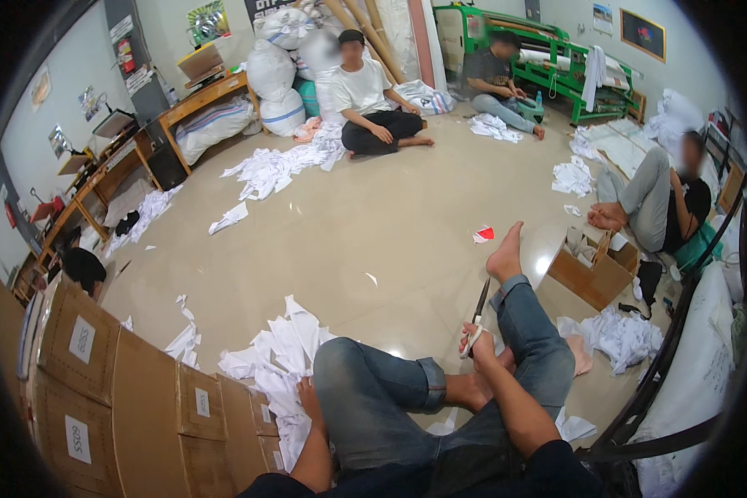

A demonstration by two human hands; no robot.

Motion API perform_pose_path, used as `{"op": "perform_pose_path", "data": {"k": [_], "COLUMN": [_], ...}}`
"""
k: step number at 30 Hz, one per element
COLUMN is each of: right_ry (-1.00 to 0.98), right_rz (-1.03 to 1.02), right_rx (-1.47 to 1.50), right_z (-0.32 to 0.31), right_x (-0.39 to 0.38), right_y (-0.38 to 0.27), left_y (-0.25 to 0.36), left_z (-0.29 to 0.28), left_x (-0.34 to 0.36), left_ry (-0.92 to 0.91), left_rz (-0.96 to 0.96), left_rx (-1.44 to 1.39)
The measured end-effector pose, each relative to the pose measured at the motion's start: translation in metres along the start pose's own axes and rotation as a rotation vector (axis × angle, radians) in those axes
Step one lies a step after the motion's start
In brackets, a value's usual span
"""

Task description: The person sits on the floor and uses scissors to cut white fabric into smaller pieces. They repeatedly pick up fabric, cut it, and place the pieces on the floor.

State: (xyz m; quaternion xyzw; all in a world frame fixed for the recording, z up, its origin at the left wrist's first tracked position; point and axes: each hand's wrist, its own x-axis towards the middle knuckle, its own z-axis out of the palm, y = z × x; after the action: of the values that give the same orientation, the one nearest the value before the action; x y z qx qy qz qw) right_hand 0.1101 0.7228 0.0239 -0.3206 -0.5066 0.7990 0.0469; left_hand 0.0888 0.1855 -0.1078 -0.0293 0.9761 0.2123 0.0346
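Observation:
My right hand (483,347) is closed around the white handles of a pair of scissors (480,305). Their dark blades point up and away, above my bent right leg. Down beside my left knee, my left hand (310,400) touches a heap of white cloth scraps (275,353). Its fingers are too small and partly hidden to show whether they grip any cloth. I sit on the floor in jeans, with my legs bent and one bare foot stretched forward.
Stacked cardboard boxes (145,390) rise at my left. To the right stand an open carton (593,270) and another white cloth pile (621,336). A red-and-white scrap (484,235) lies ahead. Several people sit around the floor; a green machine (548,62) stands behind.

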Motion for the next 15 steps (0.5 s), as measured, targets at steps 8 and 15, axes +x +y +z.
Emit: {"op": "perform_pose_path", "data": {"k": [8,15], "right_ry": [-0.099,-0.107], "right_rz": [-0.047,-0.156], "right_rx": [0.054,-0.037], "right_z": [0.04,0.07], "right_x": [-0.069,-0.153], "right_y": [-0.024,-0.051], "left_y": [-0.023,-0.098], "left_z": [-0.017,-0.026], "left_x": [0.044,0.033], "left_ry": [0.195,-0.434], "left_rz": [-0.122,-0.303], "left_rx": [-0.09,-1.016]}}
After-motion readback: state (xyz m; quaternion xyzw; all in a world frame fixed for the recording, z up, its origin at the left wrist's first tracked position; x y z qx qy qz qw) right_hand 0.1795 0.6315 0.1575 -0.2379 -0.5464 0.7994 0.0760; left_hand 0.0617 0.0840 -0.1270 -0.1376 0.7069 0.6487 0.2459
